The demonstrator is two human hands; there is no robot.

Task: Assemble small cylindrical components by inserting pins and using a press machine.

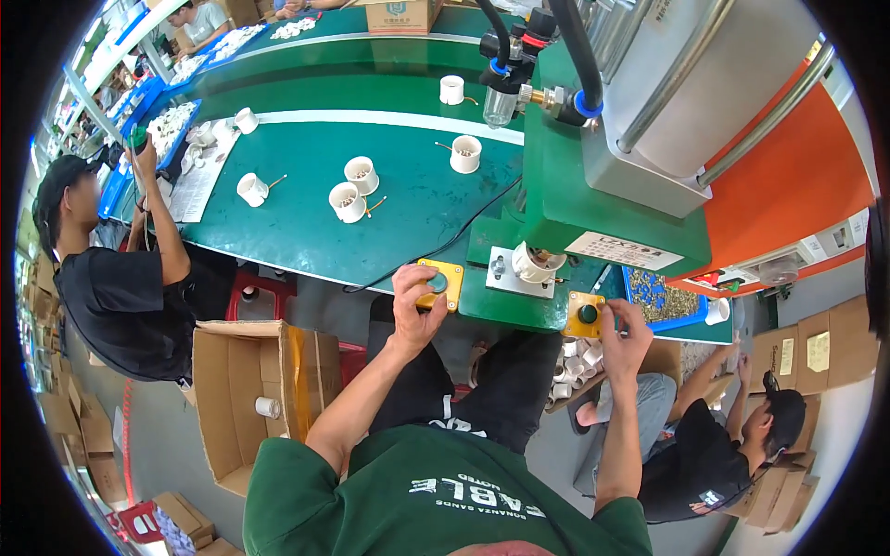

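My left hand (416, 310) grips a yellow button box (453, 295) at the bench's front edge, fingers curled by its dark round button (437, 282). A second yellow button box (577, 326) has a dark green button (588, 315); my right hand (628, 332) holds its right side with bent fingers. Between the hands, a white round socket (530, 267) with metal parts sits on the metal plate (501, 281) of a green press (612, 199). The press head hides part of the socket. Whether either button is pushed down cannot be seen.
Several white sockets (348, 202) with short wires stand on the green bench (306, 236). A black cable (459, 233) crosses it. Right of the press lies a blue tray (663, 298) of small brass parts. An open carton (236, 408) stands left; co-workers (120, 287) sit on both sides.
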